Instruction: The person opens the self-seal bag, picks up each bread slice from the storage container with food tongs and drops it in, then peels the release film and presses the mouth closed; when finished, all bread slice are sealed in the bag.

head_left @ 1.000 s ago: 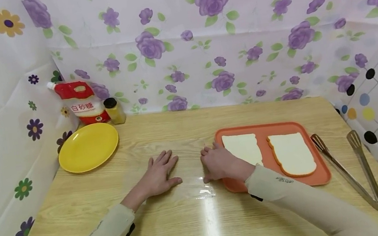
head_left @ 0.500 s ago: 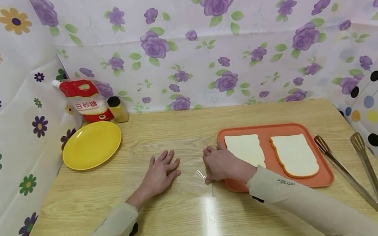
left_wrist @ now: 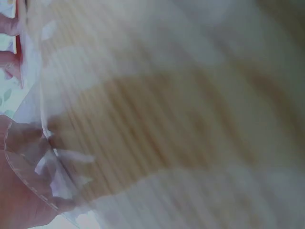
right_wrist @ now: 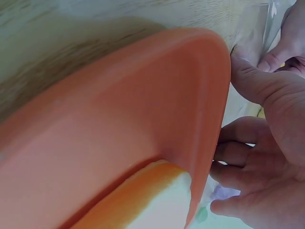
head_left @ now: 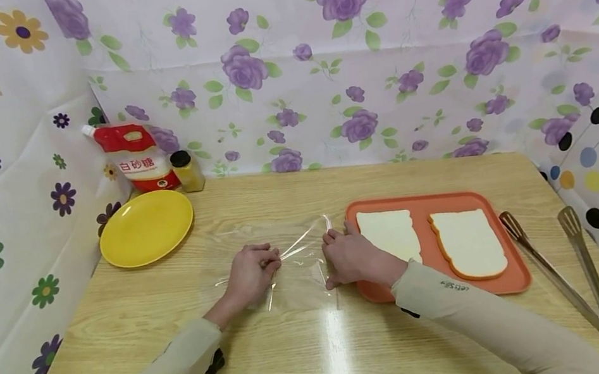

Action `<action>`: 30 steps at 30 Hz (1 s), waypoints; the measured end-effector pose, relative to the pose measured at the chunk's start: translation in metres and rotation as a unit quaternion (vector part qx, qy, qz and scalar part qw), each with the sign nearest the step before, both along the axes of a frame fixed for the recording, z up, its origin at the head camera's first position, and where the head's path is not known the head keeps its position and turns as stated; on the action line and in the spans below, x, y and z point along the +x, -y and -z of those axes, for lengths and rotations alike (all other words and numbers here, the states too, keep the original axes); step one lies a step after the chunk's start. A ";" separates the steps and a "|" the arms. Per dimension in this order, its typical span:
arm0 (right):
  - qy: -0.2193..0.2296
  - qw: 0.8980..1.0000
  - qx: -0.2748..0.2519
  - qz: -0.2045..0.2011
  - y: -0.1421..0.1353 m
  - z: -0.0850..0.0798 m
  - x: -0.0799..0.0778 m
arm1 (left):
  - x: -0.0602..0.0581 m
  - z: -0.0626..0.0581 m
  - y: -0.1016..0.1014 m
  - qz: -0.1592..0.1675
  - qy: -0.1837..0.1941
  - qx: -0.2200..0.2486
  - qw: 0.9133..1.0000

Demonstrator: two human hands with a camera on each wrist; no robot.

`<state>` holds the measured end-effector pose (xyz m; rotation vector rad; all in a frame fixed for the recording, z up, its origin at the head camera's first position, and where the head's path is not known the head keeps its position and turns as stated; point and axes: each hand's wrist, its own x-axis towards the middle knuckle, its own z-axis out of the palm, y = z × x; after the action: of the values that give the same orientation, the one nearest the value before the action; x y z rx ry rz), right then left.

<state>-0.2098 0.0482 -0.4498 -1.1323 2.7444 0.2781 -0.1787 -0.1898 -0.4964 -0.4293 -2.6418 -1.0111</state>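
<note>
A thin clear plastic bag lies on the wooden table, raised into shiny creases. My left hand pinches its film between thumb and fingers near the middle. In the left wrist view the bag's serrated edge crosses the left hand. My right hand stays at the bag's right edge, fingertips down and thumb spread apart. The right wrist view shows that right hand beside the rim of the orange tray.
On the orange tray lie two bread slices, a left one and a right one. Metal tongs lie to its right. At the back left are a yellow plate, a sugar pouch and a black-capped yellow jar.
My left hand, flat with spread fingers before, has closed its fingers and now pinches the film, drawing creases toward the right hand. The right hand stays in place.
</note>
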 end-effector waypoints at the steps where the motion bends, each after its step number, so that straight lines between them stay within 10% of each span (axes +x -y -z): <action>1: -0.001 1.000 -0.001 -0.001 0.000 0.000 0.000 | 0.000 0.000 0.000 -0.002 0.002 0.013 1.000; 11: -0.005 1.000 -0.004 -0.007 0.000 -0.001 0.001 | 0.000 0.001 0.000 0.009 -0.054 0.096 0.994; 30: -0.004 1.000 -0.001 -0.009 0.002 -0.001 0.000 | 0.002 -0.018 0.012 -0.006 0.081 0.182 0.980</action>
<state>-0.2098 0.0463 -0.4489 -1.1583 2.7429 0.2825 -0.1762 -0.2023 -0.4788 -0.2571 -2.5083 -1.5443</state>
